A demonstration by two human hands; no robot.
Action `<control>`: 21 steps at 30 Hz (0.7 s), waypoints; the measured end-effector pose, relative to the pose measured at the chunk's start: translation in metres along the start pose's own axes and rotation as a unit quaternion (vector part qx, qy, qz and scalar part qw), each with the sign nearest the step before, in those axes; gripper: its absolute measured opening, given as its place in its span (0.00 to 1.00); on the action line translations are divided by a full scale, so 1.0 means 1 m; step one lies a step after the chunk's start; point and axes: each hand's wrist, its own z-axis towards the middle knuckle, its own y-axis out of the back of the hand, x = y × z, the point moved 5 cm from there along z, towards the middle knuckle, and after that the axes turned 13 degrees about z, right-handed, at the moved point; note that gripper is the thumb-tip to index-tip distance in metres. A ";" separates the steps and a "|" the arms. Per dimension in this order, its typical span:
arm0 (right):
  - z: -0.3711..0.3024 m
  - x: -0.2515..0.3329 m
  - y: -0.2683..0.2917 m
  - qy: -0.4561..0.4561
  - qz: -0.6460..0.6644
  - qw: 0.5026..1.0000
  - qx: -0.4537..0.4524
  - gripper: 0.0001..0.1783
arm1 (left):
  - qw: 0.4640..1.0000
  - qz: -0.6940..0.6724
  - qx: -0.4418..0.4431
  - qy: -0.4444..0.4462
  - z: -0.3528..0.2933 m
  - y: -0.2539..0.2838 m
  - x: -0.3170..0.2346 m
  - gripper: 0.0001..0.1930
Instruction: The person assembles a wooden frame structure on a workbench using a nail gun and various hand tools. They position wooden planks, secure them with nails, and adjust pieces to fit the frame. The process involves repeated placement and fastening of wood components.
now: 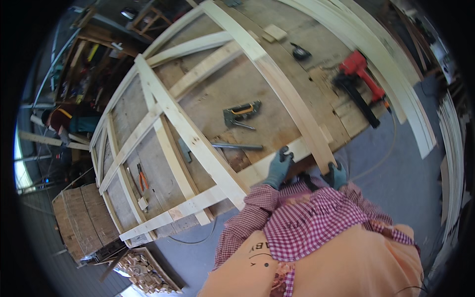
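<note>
At four o'clock, right hand [335,176] touches a plank [308,131], left hand [280,167] part-hides a rail [256,170]; I can't tell either grip.

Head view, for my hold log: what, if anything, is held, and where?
Right hand holds the long board by its near end; left hand: cannot tell.

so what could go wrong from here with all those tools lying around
The red nail gun lies near the edge of the worktable with its hose trailing off the side, so a tug on that might drag it down. The hammer passes beneath a slat of the wooden frame, so it could snag if the frame is shifted. The right hand is at the end of the curved board and might get pinched if that slips.
</note>
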 end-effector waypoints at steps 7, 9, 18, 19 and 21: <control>-0.022 0.022 -0.018 0.036 -0.102 0.994 -0.022 0.24 | 0.954 0.292 -0.007 -0.067 -0.051 0.008 -0.002 0.17; -0.029 0.028 -0.004 0.021 -0.125 0.992 0.021 0.26 | 0.981 0.184 0.057 -0.021 -0.063 0.002 -0.005 0.18; 0.002 0.038 -0.005 0.058 -0.117 0.991 0.035 0.25 | 0.989 0.150 0.005 -0.002 -0.068 0.034 0.015 0.19; 0.001 0.039 -0.014 0.045 -0.132 0.990 0.035 0.25 | 0.990 0.139 0.000 -0.002 -0.069 0.033 0.012 0.19; 0.000 0.040 -0.024 0.052 -0.113 0.992 0.032 0.24 | 0.993 0.120 -0.006 -0.004 -0.070 0.033 0.012 0.20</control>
